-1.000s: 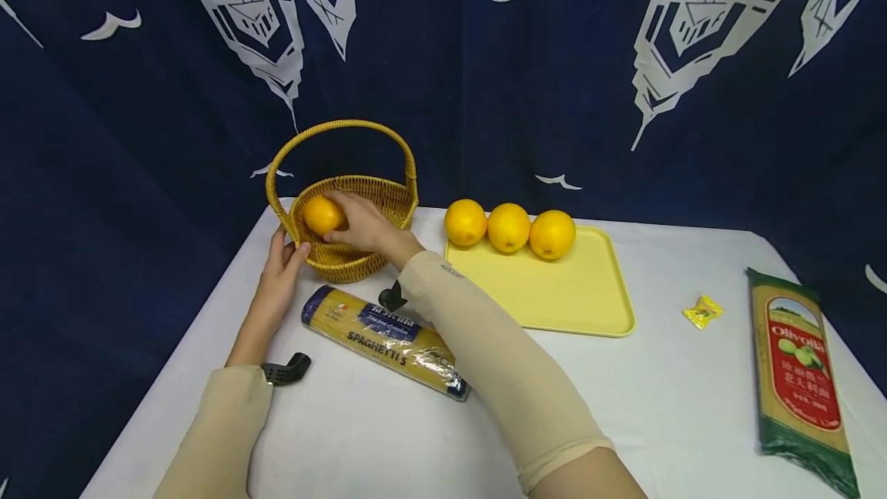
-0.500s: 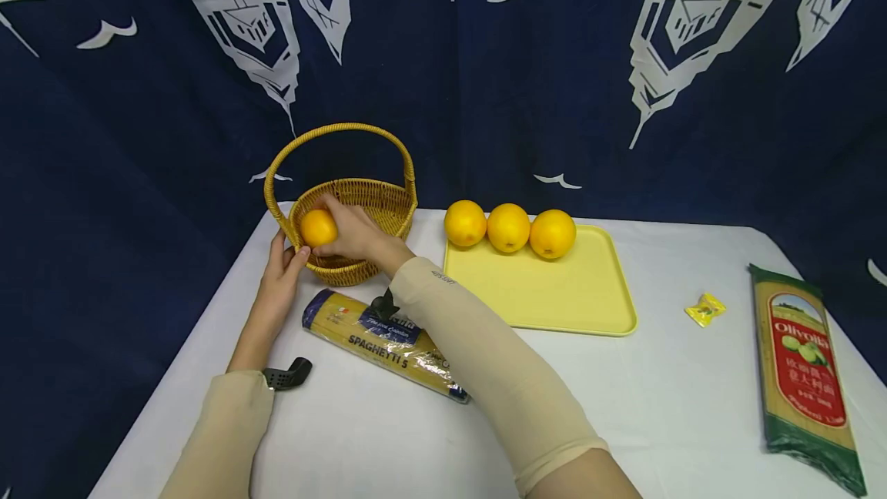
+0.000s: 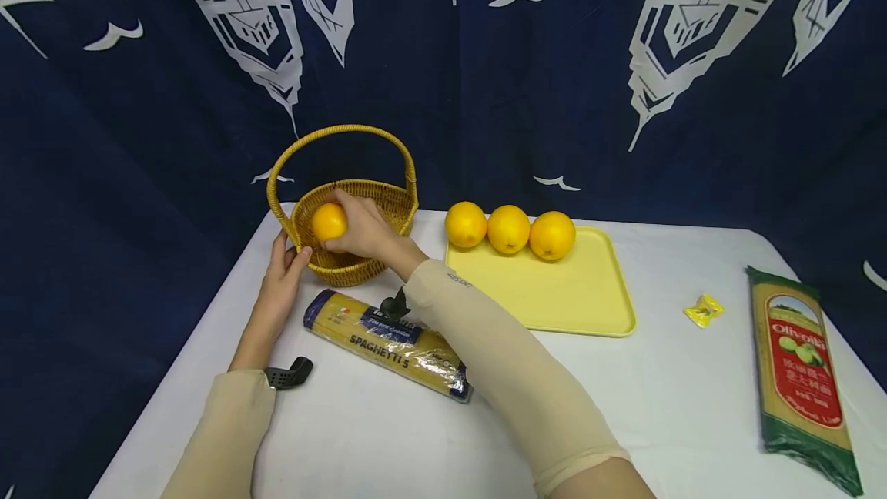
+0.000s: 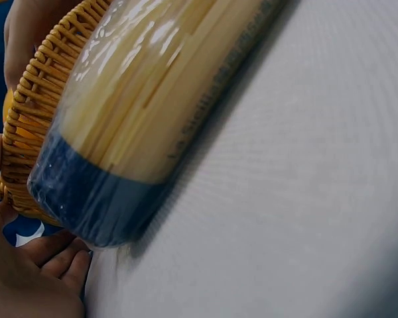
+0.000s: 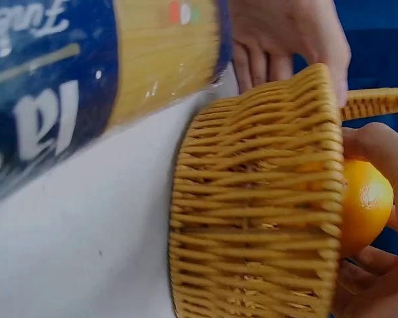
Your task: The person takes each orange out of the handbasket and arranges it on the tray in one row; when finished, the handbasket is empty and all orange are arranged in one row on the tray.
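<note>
My right hand (image 3: 366, 229) holds an orange (image 3: 329, 222) within the mouth of a wicker basket (image 3: 346, 276), near its left side. In the right wrist view, fingers and thumb curl round the orange (image 5: 366, 205), which shows above the woven rim. My left hand (image 3: 280, 276) grips the basket's left rim by the handle's base, its thumb on the rim and the other fingers along the outside. Just in front of the basket lies a clear spaghetti packet (image 3: 388, 349) with blue ends; the right forearm covers part of it.
A yellow tray (image 3: 554, 299) bears three oranges (image 3: 509, 229) in a row along its back edge. Farther right lie a yellow-wrapped candy (image 3: 704, 311) and a green-ended pasta bag (image 3: 804, 376). A dark blue patterned cloth (image 3: 443, 98) hangs behind the white table.
The right hand dipped left and lower with the orange, then came back slightly right and up, still holding it. The left hand has stayed on the basket rim.
</note>
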### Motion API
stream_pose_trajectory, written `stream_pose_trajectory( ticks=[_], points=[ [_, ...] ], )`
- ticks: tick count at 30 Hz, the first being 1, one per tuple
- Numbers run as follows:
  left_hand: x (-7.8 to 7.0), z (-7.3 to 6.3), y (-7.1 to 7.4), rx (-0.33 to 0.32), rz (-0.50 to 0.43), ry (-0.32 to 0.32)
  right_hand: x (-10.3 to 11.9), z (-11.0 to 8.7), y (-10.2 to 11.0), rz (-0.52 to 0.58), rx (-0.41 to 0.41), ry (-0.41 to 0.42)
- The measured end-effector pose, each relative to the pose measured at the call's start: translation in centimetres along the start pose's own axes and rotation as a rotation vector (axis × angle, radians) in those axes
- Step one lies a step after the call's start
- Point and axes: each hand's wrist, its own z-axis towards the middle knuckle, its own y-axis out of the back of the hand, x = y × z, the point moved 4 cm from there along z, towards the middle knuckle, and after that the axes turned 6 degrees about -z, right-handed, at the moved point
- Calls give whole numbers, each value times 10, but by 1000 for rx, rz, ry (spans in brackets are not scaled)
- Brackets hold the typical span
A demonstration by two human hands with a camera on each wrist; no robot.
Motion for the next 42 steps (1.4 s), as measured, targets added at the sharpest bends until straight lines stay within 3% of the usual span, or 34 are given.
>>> stream_pose_trajectory(
  ticks=[4,16,18,21,26,30,37,42],
  points=[
    [1,1,-1,-5,20,1,-5,-11,14,41,-33,8],
    [2,1,-2,1,-15,-8,-23,-50,50,143,-202,-72],
    [-8,-4,-3,8,-17,-8,-24,-58,55,152,-224,-93],
    [-11,-5,-2,11,-23,-12,-25,-71,63,167,-257,-102],
    [1,2,0,5,-7,-21,-34,-97,76,202,-300,-113],
    [0,3,2,12,-8,-32,-45,-117,86,202,-332,-159],
    [-3,2,4,13,-4,-31,-74,-151,103,209,-375,-309],
    [0,6,3,19,1,-30,-101,-177,117,195,-460,-393]
  ],
)
